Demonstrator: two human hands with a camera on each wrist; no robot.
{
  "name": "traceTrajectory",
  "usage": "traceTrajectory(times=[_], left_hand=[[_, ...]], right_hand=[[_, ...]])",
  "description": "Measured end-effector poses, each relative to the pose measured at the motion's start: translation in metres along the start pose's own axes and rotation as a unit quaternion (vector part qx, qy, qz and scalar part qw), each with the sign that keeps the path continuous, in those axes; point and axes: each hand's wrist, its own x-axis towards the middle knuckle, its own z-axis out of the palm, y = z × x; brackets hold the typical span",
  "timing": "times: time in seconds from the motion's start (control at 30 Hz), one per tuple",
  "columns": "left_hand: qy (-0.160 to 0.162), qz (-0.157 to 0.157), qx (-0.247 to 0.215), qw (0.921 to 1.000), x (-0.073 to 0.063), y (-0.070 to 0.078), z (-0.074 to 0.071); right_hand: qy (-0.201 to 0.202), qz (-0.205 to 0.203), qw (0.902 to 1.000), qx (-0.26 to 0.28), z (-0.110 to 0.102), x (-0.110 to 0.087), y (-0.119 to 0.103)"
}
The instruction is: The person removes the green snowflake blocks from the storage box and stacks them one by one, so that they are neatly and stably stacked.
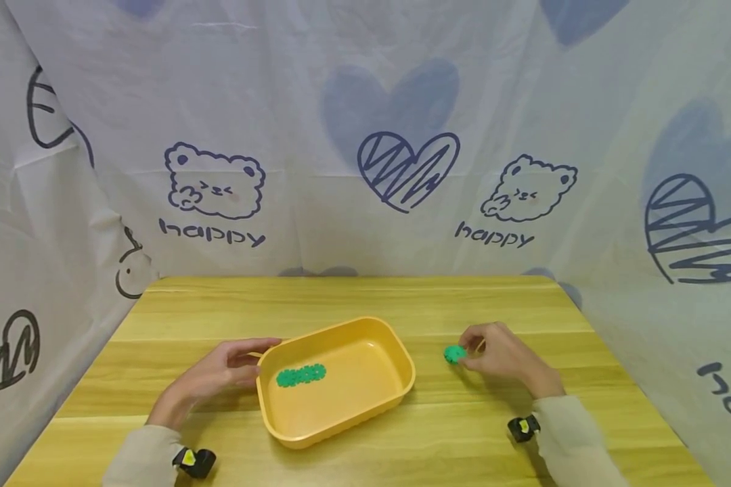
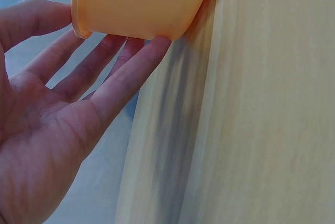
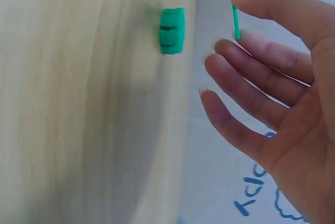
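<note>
A yellow plastic basin sits at a slant on the table, its left end between the fingers and thumb of my left hand. In the left wrist view, fingertips touch the basin's wall and lip. A row of green snowflake discs lies inside it toward the left. My right hand pinches one thin green snowflake disc, seen edge-on, between thumb and index finger. Close by on the table is a small stack of green discs. In the head view, held disc and stack cannot be told apart.
The wood-grain table extends around the basin on all sides. A white cloth with hearts and bears hangs behind and beside the table. Each wrist wears a black strap device.
</note>
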Motion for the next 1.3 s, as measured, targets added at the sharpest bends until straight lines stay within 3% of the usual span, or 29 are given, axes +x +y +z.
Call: traceTrajectory(times=[0.33, 0.67, 1.3], left_hand=[[0.001, -0.001, 0.006, 1.0000, 0.000, -0.001, 0.000], [0.001, 0.002, 0.004, 1.0000, 0.000, -0.003, 0.001], [0.003, 0.007, 0.007, 0.9999, 0.000, -0.002, 0.001]], right_hand=[[0.031, 0.025, 0.9992, 0.003, 0.017, 0.007, 0.014], [0.020, 0.051, 0.9983, -0.019, 0.021, 0.008, 0.012], [0.011, 0.050, 0.9982, -0.030, 0.020, 0.009, 0.012]])
